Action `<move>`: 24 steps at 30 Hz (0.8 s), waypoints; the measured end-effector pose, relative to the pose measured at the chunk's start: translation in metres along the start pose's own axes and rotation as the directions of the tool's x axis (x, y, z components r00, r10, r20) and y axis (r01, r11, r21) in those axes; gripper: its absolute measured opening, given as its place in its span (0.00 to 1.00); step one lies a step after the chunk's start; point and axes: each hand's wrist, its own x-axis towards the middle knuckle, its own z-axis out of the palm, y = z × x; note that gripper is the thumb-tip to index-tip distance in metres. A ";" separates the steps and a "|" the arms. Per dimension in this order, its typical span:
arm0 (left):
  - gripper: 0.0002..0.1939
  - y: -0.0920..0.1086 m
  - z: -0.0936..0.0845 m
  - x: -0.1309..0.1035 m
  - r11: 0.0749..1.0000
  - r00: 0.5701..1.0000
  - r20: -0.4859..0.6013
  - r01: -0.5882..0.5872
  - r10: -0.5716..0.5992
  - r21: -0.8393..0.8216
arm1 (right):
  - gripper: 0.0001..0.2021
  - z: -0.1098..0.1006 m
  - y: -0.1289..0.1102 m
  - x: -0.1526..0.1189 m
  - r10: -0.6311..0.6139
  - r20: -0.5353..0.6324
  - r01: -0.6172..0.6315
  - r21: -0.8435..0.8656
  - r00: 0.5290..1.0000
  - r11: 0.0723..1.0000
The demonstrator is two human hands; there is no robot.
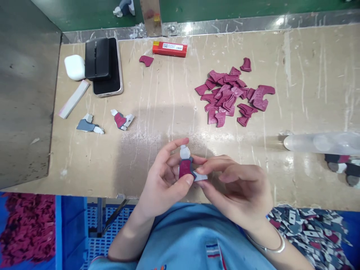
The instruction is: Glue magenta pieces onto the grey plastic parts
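Note:
Between my two hands, over the front part of the table, is a small plastic part [185, 167] with a white knob on top, a grey body and a maroon panel on its face. My left hand [165, 176] grips its body, thumb on the lower edge of the panel. The fingers of my right hand [236, 183] pinch the white tab at its right side. Beyond my right hand lies a loose pile of maroon plastic pieces [225, 93]. To the left rest a grey-and-white part [89, 124] without a maroon panel and a similar part [121, 119] with one.
A black phone [115, 88] with a black case on it, a white earbud case [74, 67] and a red box [170, 49] lie at the back. A clear tube [323, 143] lies at right. Bins of maroon pieces [28, 228] and mixed parts [309, 236] flank me below the edge.

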 end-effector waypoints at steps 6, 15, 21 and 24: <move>0.17 -0.001 0.003 0.002 0.994 0.994 -0.073 -0.079 0.085 0.081 | 0.17 0.001 0.002 -0.005 -0.120 -0.091 0.106 -0.144 0.989 0.984; 0.34 0.004 0.008 -0.011 0.880 0.971 -0.092 -0.159 0.223 0.448 | 0.14 -0.006 -0.003 -0.005 0.283 -0.054 -0.281 0.037 0.958 0.959; 0.13 0.003 0.008 -0.006 0.852 0.951 -0.087 -0.222 0.296 0.474 | 0.11 0.001 -0.003 -0.005 0.263 -0.130 -0.250 0.112 0.956 0.962; 0.08 0.002 0.009 -0.004 0.788 0.922 -0.065 -0.288 0.381 0.544 | 0.10 0.003 -0.001 -0.005 0.254 -0.125 -0.241 0.109 0.959 0.964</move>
